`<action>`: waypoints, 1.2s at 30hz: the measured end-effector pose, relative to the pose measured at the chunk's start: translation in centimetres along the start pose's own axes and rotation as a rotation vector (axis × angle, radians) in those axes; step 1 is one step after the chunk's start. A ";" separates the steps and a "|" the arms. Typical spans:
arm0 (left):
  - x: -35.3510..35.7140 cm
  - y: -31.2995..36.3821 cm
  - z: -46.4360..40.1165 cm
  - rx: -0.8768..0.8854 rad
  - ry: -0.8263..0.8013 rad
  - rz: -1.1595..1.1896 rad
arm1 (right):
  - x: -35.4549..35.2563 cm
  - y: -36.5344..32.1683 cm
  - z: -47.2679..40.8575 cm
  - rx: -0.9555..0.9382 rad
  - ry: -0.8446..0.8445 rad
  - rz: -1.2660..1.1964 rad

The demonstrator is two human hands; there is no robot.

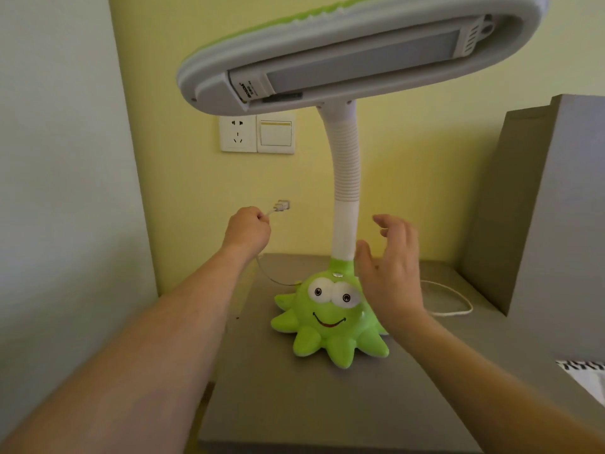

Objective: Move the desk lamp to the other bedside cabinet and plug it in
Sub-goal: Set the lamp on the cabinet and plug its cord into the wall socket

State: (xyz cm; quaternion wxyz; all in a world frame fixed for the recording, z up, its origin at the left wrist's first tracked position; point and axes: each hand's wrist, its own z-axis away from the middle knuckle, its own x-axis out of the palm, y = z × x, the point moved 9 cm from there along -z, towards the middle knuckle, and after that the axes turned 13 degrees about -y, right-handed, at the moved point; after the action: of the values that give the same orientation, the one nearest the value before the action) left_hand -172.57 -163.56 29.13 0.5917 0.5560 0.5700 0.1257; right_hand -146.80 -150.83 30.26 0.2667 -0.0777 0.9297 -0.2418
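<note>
A desk lamp stands on the grey bedside cabinet (294, 404). Its green octopus base (327, 319) faces me, a white ribbed neck (345, 178) rises to the wide grey and green lamp head (343, 57) overhead. My left hand (247, 229) is shut on the lamp's white cord just behind the plug (282, 205), holding it in the air below the wall socket (238, 133). My right hand (389, 267) is open, fingers spread, just right of the neck and above the base, holding nothing.
A light switch (276, 133) sits right of the socket on the yellow wall. The cord (455, 299) loops on the cabinet behind the base. A grey headboard (540, 208) rises at the right, with bedding (586, 378) at the right edge. A white wall stands at the left.
</note>
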 end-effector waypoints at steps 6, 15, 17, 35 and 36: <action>-4.2 -4.8 0.7 -0.138 0.165 0.023 | 4.1 -6.4 2.2 -0.467 -0.256 0.275; -7.5 -14.0 4.5 -0.268 0.146 -0.001 | 13.4 -7.7 0.4 -0.247 -0.655 0.198; -8.4 -17.5 5.8 -0.313 0.137 -0.016 | 16.4 -8.5 0.1 -0.201 -0.726 0.246; 2.2 -40.7 12.7 -0.834 -0.125 0.226 | 34.1 -5.9 1.4 0.033 -1.234 0.571; 2.7 -40.9 11.9 -0.836 -0.101 0.326 | 34.8 -5.7 1.3 0.032 -1.243 0.597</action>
State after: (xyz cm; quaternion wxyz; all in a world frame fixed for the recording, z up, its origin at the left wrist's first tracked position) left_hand -181.85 -181.93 -8.25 0.7650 0.3572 0.3457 0.4095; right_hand -175.45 -165.87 16.21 0.8065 0.0612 0.5822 -0.0824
